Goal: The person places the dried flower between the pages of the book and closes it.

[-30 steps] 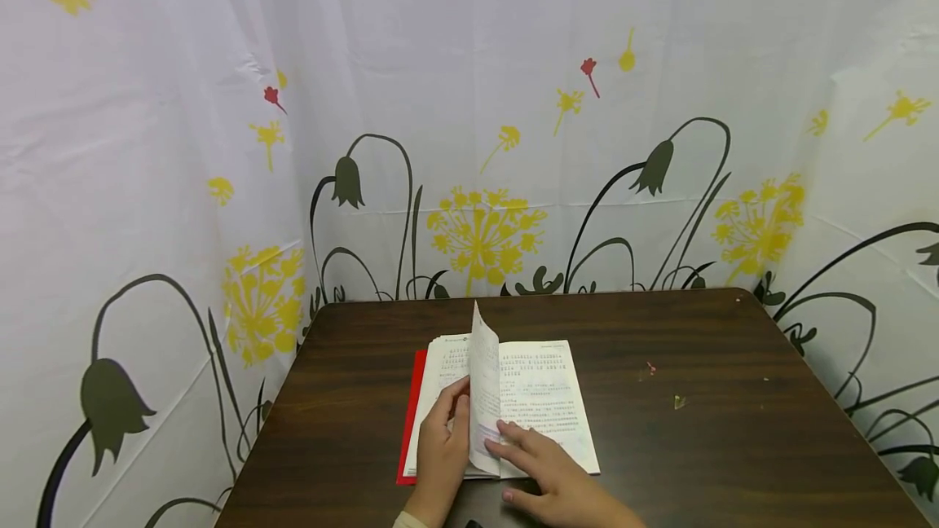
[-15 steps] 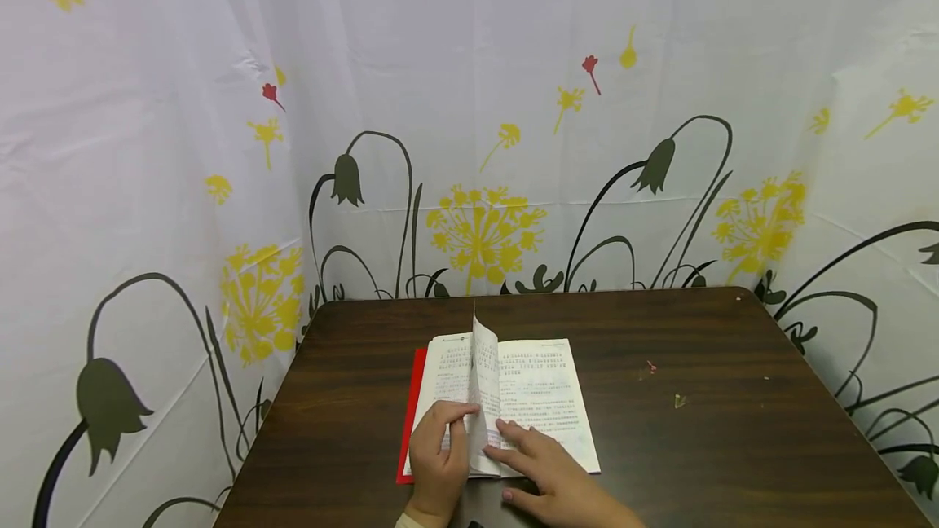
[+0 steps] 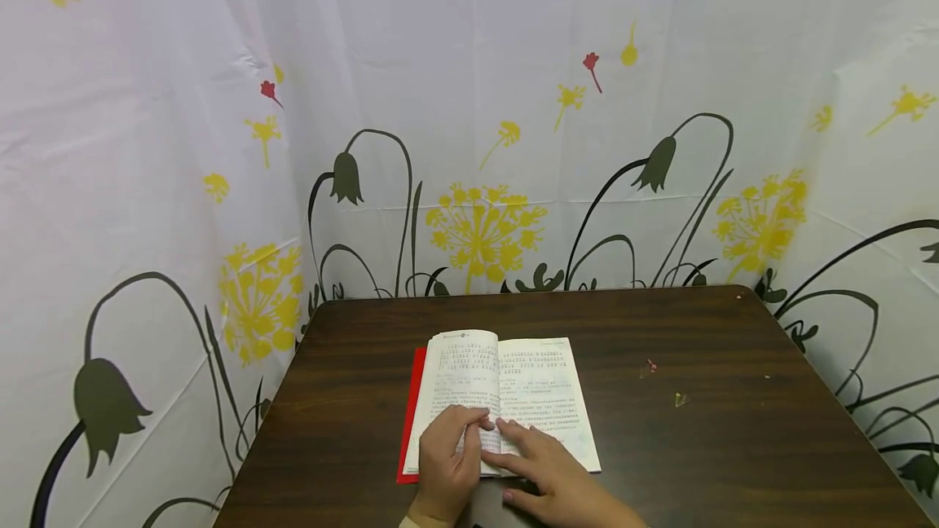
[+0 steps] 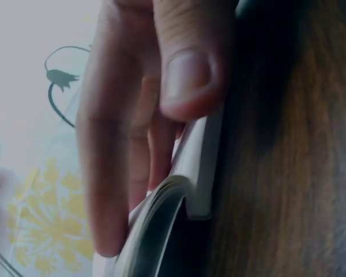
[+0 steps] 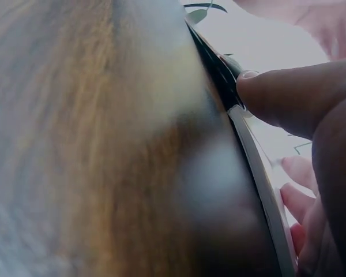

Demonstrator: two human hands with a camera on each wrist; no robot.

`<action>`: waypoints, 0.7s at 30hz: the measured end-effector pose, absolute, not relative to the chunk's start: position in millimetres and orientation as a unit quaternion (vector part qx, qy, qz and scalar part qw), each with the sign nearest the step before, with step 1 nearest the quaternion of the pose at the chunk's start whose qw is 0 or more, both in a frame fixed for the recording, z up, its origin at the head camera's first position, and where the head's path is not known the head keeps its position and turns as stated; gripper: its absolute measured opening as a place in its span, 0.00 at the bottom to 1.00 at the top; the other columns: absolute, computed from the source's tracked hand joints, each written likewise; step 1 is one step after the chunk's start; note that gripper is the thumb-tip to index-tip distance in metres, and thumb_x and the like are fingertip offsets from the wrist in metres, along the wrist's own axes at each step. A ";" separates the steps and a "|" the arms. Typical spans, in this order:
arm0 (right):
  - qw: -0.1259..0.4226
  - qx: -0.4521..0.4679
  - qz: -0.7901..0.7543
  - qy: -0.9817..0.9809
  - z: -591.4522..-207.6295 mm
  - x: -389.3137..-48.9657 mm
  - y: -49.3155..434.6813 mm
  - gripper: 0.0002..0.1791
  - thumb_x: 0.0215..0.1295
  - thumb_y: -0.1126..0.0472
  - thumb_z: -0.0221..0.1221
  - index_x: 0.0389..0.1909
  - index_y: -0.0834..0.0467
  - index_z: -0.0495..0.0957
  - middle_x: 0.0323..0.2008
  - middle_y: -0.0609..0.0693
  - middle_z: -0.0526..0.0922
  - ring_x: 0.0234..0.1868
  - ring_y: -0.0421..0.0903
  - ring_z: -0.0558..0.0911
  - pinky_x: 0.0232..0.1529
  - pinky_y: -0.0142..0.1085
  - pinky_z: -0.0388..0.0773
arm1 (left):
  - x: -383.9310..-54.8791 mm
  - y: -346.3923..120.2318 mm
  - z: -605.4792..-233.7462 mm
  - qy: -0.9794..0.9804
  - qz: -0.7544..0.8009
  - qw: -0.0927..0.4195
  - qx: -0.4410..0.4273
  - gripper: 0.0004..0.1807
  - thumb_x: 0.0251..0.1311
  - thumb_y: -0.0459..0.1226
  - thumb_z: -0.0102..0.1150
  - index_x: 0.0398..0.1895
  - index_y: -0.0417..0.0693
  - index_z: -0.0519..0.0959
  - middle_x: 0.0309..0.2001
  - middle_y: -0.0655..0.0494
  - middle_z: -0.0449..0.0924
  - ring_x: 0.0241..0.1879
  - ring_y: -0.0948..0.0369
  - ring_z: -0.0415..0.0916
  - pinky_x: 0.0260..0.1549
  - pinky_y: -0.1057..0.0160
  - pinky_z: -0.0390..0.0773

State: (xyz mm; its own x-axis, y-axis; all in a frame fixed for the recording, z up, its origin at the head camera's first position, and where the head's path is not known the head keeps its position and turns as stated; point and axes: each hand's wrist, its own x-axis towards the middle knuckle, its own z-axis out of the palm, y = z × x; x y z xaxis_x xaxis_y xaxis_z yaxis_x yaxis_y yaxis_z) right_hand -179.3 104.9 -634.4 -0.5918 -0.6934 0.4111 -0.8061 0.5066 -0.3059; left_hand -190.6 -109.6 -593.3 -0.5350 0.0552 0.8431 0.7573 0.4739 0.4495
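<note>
An open book (image 3: 539, 377) with printed pages lies on the table, a red cover edge (image 3: 412, 414) showing along its left side. Near the inner fold, my left hand (image 3: 449, 451) rests its bent fingers on the lower left page; the left wrist view has a long finger (image 4: 106, 184) touching the curved pages (image 4: 153, 213), thumb apart from it. My right hand (image 3: 548, 473) lies with spread fingers over the bottom of the right page, close to the fold. In the right wrist view its thumb (image 5: 294, 95) is at the book's near edge (image 5: 259, 173).
The dark wood table (image 3: 697, 463) carries small scraps (image 3: 680, 400) right of the book. Behind it hangs a white curtain (image 3: 513, 63) with flower prints. A small dark object pokes in at the bottom frame edge between my wrists.
The raised page has come down flat onto the left side. My left hand went from beside that page to over it, near the fold. The right hand has stayed in place.
</note>
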 end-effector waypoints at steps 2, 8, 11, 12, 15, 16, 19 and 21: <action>0.116 0.432 0.242 -0.861 -633.4 -178.8 105.9 0.31 0.76 0.43 0.67 0.77 0.37 0.75 0.82 0.54 0.71 0.77 0.57 0.76 0.68 0.60 0.79 | -189.4 -107.3 -598.9 -0.842 -0.415 0.262 -0.223 0.14 0.75 0.34 0.58 0.57 0.46 0.88 0.54 0.55 0.92 0.58 0.54 0.88 0.60 0.49 0.84; 0.098 0.410 0.257 -0.870 -629.9 -179.7 109.1 0.34 0.75 0.44 0.68 0.80 0.38 0.72 0.83 0.50 0.68 0.80 0.57 0.73 0.72 0.61 0.76 | -196.6 -100.6 -611.1 -0.933 -0.319 0.023 -0.163 0.32 0.84 0.58 0.45 0.73 0.47 0.81 0.85 0.53 0.64 0.87 0.42 0.54 0.80 0.24 0.51; 0.084 0.409 0.265 -0.869 -628.9 -180.6 109.1 0.36 0.75 0.45 0.68 0.81 0.36 0.70 0.84 0.48 0.67 0.81 0.57 0.72 0.72 0.62 0.76 | -197.8 -100.7 -613.1 -0.933 -0.322 0.027 -0.158 0.32 0.83 0.57 0.48 0.75 0.47 0.79 0.86 0.52 0.63 0.87 0.41 0.55 0.80 0.23 0.51; 0.078 0.410 0.267 -0.869 -628.6 -180.8 108.8 0.36 0.75 0.45 0.68 0.81 0.35 0.70 0.84 0.47 0.66 0.81 0.57 0.72 0.72 0.62 0.77 | -197.2 -101.3 -613.5 -0.933 -0.322 0.026 -0.157 0.32 0.83 0.57 0.49 0.76 0.46 0.78 0.86 0.52 0.62 0.87 0.41 0.54 0.80 0.23 0.51; 0.060 0.409 0.274 -0.868 -628.6 -180.6 108.1 0.35 0.77 0.45 0.66 0.81 0.34 0.69 0.85 0.44 0.65 0.82 0.56 0.71 0.72 0.62 0.77 | -196.4 -102.0 -614.0 -0.931 -0.330 0.026 -0.153 0.33 0.83 0.56 0.50 0.78 0.46 0.75 0.86 0.51 0.62 0.87 0.41 0.54 0.80 0.24 0.50; 0.057 0.408 0.278 -0.868 -628.7 -180.2 108.2 0.34 0.78 0.45 0.65 0.81 0.35 0.69 0.85 0.44 0.65 0.81 0.56 0.71 0.71 0.61 0.77 | -196.1 -102.0 -614.2 -0.931 -0.331 0.025 -0.153 0.33 0.83 0.57 0.49 0.79 0.46 0.75 0.86 0.51 0.62 0.87 0.41 0.54 0.80 0.24 0.50; 0.055 0.408 0.299 -0.861 -629.7 -180.0 110.1 0.30 0.79 0.47 0.64 0.79 0.39 0.73 0.82 0.47 0.71 0.80 0.56 0.74 0.71 0.59 0.79 | -195.5 -101.8 -616.2 -0.930 -0.334 0.023 -0.151 0.35 0.83 0.58 0.48 0.79 0.45 0.74 0.86 0.51 0.63 0.87 0.42 0.54 0.81 0.25 0.50; 0.053 0.411 0.325 -0.850 -630.0 -180.7 112.6 0.27 0.80 0.50 0.64 0.76 0.42 0.77 0.78 0.49 0.76 0.77 0.56 0.76 0.71 0.57 0.80 | -194.4 -102.3 -617.8 -0.931 -0.331 0.024 -0.154 0.36 0.82 0.60 0.48 0.79 0.45 0.74 0.86 0.50 0.63 0.87 0.42 0.54 0.81 0.25 0.51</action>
